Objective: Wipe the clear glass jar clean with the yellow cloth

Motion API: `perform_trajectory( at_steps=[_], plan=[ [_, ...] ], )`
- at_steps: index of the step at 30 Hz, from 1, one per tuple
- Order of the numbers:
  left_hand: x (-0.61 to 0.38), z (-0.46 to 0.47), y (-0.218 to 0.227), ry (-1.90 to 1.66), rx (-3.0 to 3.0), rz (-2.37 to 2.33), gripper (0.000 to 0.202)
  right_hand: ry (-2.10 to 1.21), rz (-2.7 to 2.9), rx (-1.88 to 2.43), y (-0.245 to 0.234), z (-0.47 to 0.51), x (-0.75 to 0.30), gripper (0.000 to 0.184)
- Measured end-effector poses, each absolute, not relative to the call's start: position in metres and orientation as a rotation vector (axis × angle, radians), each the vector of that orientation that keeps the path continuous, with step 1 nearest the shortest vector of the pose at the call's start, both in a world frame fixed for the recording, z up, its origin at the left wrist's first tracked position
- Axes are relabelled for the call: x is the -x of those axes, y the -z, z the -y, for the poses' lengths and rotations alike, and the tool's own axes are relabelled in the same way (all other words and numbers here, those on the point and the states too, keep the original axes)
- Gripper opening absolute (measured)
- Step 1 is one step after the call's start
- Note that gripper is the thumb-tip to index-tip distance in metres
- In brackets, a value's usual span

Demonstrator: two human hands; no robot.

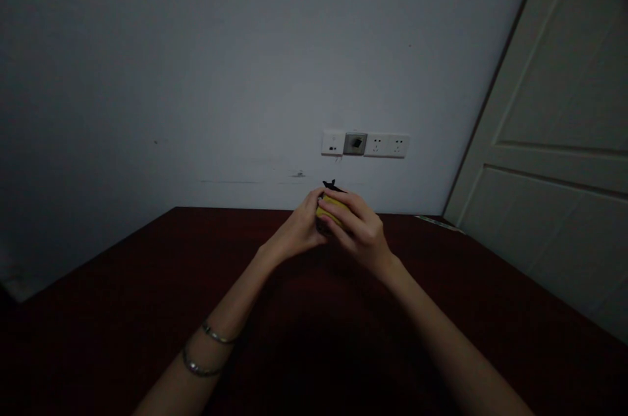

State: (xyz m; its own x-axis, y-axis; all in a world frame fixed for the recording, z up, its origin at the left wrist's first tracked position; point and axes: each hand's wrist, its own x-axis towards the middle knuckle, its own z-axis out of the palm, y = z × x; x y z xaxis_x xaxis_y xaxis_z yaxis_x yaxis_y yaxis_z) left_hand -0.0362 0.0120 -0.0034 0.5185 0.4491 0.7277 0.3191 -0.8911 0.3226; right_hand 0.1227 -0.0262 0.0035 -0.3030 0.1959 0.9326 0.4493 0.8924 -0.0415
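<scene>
Both hands meet in front of me, above the far part of the dark red table. My left hand (303,226) is wrapped round the side of a dark object, mostly hidden by the hands. A black pointed piece (334,186) sticks up above the fingers; I cannot tell whether it belongs to that object. My right hand (360,226) is closed over a small yellow block-like thing (335,208), whose surface shows between its fingers. The yellow thing lies against or is part of the dark object; which one is unclear.
The dark red tabletop (220,259) reaches to a pale wall (220,76). White sockets (385,145) and a grey wall plate (354,143) sit above its back edge. A panelled door (549,141) stands at right, with a flat strip (438,223) near the back right corner.
</scene>
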Motion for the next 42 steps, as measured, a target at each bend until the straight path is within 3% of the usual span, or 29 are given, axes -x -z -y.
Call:
perform_trajectory(
  at_steps=[10,23,32,42],
  plan=[
    [0.034,-0.005,-0.005,-1.274,-2.747,-0.63,0.077,0.046,1.597,0.661,-0.015,0.026,-0.119,0.017],
    [0.042,-0.002,-0.01,-1.336,-2.569,-0.683,0.078,0.251,1.887,0.416,-0.008,0.031,-0.124,0.036],
    [0.039,0.004,-0.015,-1.347,-2.573,-0.648,0.085,-0.139,1.563,0.608,-0.022,0.032,-0.122,0.018],
    [0.037,0.008,-0.018,-1.302,-2.342,-0.861,0.067,0.251,1.837,0.38,-0.01,0.03,-0.121,0.03]
  ],
)
